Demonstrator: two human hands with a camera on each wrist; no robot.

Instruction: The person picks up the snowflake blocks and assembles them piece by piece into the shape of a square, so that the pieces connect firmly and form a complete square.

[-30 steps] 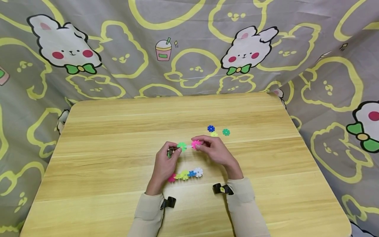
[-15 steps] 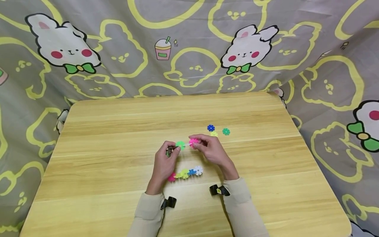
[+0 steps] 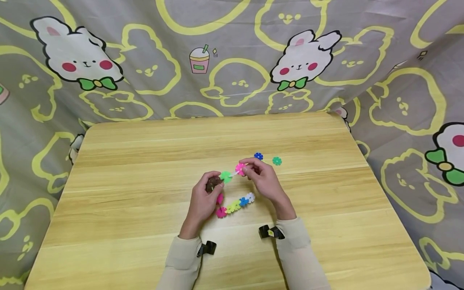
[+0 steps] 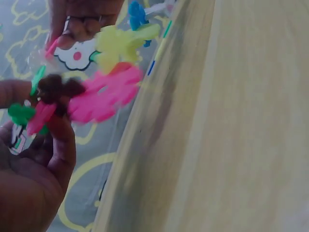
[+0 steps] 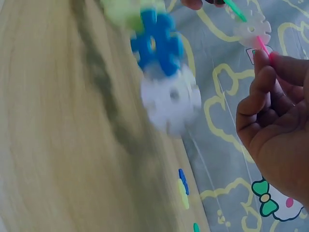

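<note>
My left hand (image 3: 204, 197) holds a linked chain of plastic snowflake discs, its fingers and thumb around a brown disc (image 3: 214, 184). A bright green disc (image 3: 226, 177) projects from that grip and joins a white disc (image 5: 252, 30). My right hand (image 3: 266, 181) pinches the pink disc (image 3: 240, 169) slotted into the white one's other side. From my left hand the chain hangs down through pink discs (image 4: 106, 94), then yellow (image 3: 232, 207), blue (image 5: 157, 42) and a white end disc (image 5: 171, 99). The left palm hides part of the chain.
Beyond my right hand, a dark blue disc (image 3: 258, 156) and a green disc (image 3: 277, 161) lie loose on the wooden table (image 3: 127, 181). A loose yellow disc (image 5: 183, 193) beside the blue one shows in the right wrist view. A patterned curtain (image 3: 232, 92) surrounds the table.
The hanging chain has swung right and upward, exposing more pink near my left hand. My right hand has shifted slightly away and right with the pink disc, covering the loose yellow disc in the head view.
</note>
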